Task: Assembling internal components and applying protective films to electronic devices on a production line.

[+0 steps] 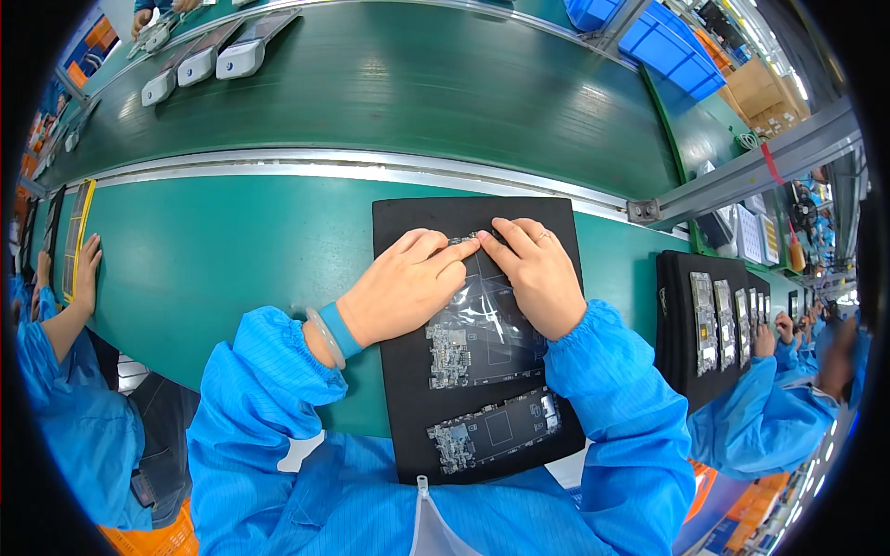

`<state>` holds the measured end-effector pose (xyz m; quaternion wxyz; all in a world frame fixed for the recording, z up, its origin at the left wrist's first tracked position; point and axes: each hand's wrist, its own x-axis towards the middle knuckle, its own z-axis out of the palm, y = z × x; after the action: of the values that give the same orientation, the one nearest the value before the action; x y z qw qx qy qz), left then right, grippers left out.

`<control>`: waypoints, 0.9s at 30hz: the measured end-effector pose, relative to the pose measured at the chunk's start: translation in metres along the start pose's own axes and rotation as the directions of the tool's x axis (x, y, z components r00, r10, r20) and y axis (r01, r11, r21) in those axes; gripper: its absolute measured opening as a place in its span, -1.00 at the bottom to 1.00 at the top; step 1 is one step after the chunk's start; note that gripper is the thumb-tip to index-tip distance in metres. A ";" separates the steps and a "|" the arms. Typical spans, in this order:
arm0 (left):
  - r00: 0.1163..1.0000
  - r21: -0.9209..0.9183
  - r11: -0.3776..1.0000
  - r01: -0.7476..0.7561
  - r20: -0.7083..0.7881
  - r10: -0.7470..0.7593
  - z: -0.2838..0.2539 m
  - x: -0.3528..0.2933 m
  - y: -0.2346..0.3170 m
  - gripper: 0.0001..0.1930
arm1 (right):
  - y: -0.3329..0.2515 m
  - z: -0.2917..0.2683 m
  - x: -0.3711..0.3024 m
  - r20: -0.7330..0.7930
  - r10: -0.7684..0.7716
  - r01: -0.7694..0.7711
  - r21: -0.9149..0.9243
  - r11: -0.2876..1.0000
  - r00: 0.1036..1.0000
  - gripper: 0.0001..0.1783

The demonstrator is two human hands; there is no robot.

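Observation:
A black foam pad (pixel 408 408) lies in front of me with green-black circuit boards on it. One circuit board (pixel 501 431) is nearest to me, and another circuit board (pixel 450 357) sits just beyond it. Glossy clear film (pixel 482 310) spreads over the area between my hands. My left hand (pixel 408 283), with a blue wrist strap (pixel 338 329) and a pale bangle, is closed, its fingertips at the far board's top edge. My right hand (pixel 542 278) meets it there, index finger and thumb bent together. The fingertips hide the exact spot they grip.
Beyond a metal rail (pixel 352 165) runs a green conveyor (pixel 399 83) carrying white-ended devices (pixel 243 57). To the right, a black rack (pixel 677 315) holds several boards, beside a co-worker's blue sleeve (pixel 760 398). Another person's hand (pixel 85 273) touches a yellow-edged frame at the left. Blue bins (pixel 672 51) stand far right.

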<state>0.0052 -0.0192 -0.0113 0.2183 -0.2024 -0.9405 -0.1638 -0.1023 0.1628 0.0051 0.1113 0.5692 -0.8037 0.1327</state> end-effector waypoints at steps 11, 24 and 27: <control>0.998 0.026 0.999 0.026 -0.059 -0.024 -0.005 -0.010 0.003 -0.83 | 0.007 0.001 -0.012 -0.019 0.022 -0.022 -0.018 1.000 1.000 -0.59; 0.965 -0.213 0.967 -0.141 -0.250 0.085 -0.023 -0.018 0.008 -0.90 | -0.019 -0.077 -0.037 0.049 0.428 -0.351 0.658 0.666 0.902 -0.48; 0.944 -0.320 0.900 -0.296 -0.245 0.223 -0.027 -0.029 0.013 -0.85 | -0.042 -0.107 -0.059 0.169 0.206 -0.262 0.463 0.847 0.964 -0.17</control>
<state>0.0446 -0.0275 0.0012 0.2926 -0.3448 -0.8330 -0.3187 -0.0400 0.2378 0.0902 -0.0962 0.4832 -0.8136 0.3086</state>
